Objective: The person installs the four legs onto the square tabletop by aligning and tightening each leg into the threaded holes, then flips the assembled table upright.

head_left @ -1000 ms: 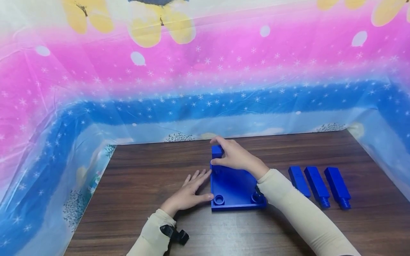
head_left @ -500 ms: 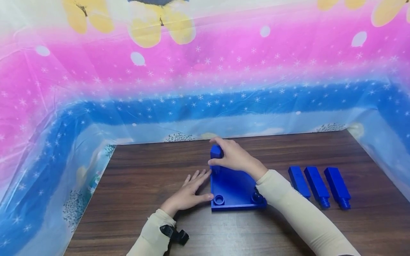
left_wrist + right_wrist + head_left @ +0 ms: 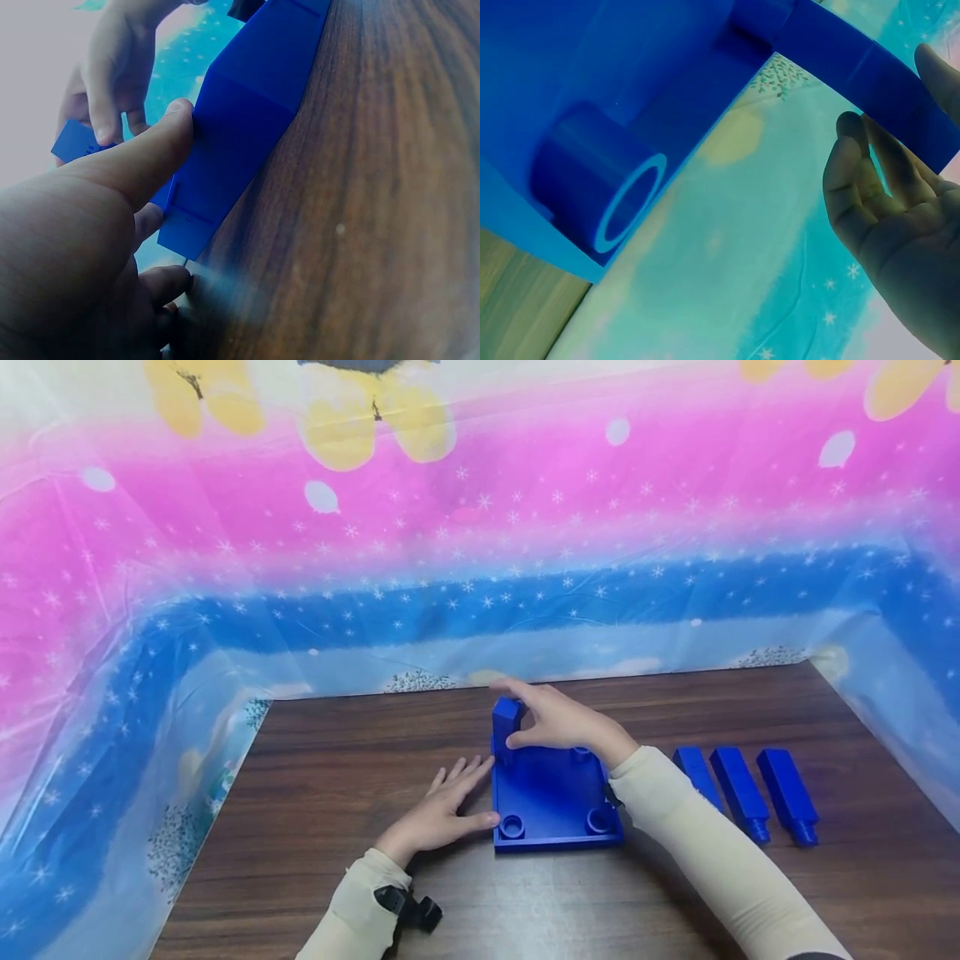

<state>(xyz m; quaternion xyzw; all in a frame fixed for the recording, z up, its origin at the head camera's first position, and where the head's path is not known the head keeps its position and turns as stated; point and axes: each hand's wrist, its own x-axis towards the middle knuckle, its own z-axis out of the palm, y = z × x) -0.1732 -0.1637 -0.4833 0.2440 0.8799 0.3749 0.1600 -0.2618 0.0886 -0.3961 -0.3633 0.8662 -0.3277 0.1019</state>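
On a brown table (image 3: 360,735) in the head view, a blue tray (image 3: 555,797) is touched at nine o'clock by the spread left hand (image 3: 441,814), a post (image 3: 505,717) set upright at its eleven-o'clock corner. In the left wrist view, thumb contact is shown; in the right, whether the post is gripped by the right hand (image 3: 900,232) cannot be told.

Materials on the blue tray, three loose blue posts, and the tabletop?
Blue tray: probably rigid plastic, satin; even color, soft sheen.
Three loose blue posts: likely the same plastic; matching color, smooth flat faces.
Tabletop: brown wood-grain, semi-gloss with a light reflection; laminate or real wood, can't tell.
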